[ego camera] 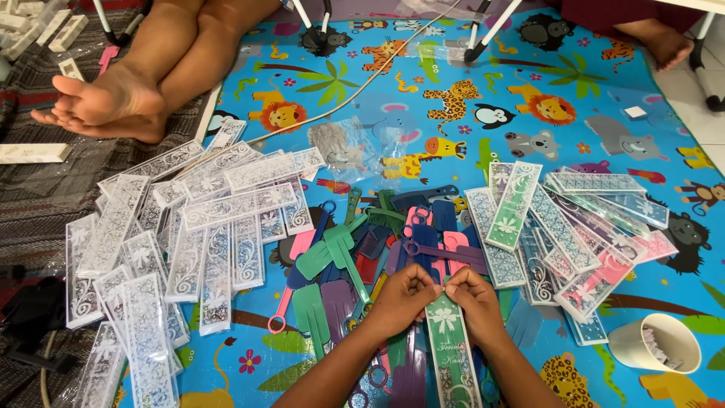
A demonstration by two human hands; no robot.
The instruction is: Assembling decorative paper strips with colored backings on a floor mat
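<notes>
Both hands meet at the top end of a long printed sleeve (451,344) with a green comb inside: the left hand (400,298) pinches its upper left corner with closed fingers, and the right hand (474,302) grips the upper right corner in the same way. The sleeve lies lengthwise toward the person, low in the middle of the view, over a heap of plastic combs (362,257) in green, purple, pink and blue. To the right of the hands there is a fan-shaped pile of filled sleeves (574,227) with coloured combs inside. To the left, a bigger pile of white patterned sleeves (189,234) spreads out. Everything rests on a blue play mat (423,83) with cartoon animals on the floor. A white cup (655,344) lies near the right bottom corner. At the top left, the bare feet (106,102) of another person rest on a dark striped cloth (30,196).
</notes>
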